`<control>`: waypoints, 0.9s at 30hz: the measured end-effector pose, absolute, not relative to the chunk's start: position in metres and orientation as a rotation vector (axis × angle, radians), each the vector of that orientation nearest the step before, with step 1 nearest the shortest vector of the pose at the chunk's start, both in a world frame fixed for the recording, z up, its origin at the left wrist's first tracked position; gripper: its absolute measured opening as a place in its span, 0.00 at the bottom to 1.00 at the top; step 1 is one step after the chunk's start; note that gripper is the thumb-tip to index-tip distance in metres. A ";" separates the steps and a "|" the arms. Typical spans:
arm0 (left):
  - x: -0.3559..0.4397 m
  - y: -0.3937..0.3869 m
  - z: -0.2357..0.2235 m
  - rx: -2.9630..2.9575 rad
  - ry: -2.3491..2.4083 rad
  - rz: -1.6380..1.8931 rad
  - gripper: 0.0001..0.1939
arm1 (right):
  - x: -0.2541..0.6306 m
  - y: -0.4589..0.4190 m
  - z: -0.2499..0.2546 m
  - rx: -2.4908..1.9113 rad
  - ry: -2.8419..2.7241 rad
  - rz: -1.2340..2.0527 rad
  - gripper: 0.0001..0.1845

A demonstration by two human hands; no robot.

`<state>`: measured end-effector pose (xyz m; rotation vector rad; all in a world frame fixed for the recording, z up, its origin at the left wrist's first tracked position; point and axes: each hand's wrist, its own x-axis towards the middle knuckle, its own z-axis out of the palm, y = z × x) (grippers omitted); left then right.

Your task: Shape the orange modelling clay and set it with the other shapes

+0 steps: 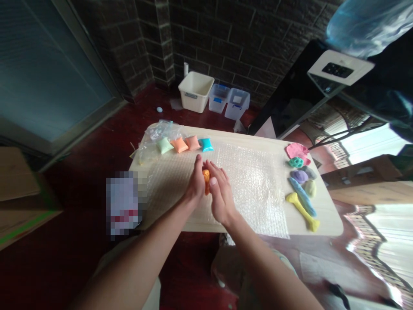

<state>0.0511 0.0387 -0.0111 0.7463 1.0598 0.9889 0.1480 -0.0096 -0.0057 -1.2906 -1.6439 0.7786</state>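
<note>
A lump of orange modelling clay (206, 181) is sandwiched between my two palms above the bubble wrap. My left hand (196, 183) lies along its left side with the fingers straight and together. From the right, my right hand (221, 189) presses against the same lump, its fingers slanting up and away. Part of the clay is hidden by the hands. Beyond them, a row of small soft packets runs along the table's far side: pale green (164, 146), orange (179, 145), salmon (192, 143) and turquoise (206, 144).
Bubble wrap (254, 185) covers the middle of the pale table (329, 221). Shaped clay pieces lie at the right: a pink one (296, 150), a purple one (299, 176), a blue strip (303, 197), a yellow bone shape (302, 212). Clear plastic bags (158, 131) sit far left. Bins (195, 92) stand behind.
</note>
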 end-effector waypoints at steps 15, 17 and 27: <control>0.048 0.026 -0.010 0.951 0.960 0.709 0.35 | 0.188 0.010 -0.004 -1.430 -1.297 0.690 0.16; 0.049 0.023 -0.015 1.152 1.089 0.721 0.37 | 0.192 0.013 -0.005 -1.422 -1.259 0.817 0.21; 0.044 0.022 -0.012 1.813 1.494 0.490 0.32 | 0.190 0.012 -0.004 -1.603 -1.621 1.117 0.43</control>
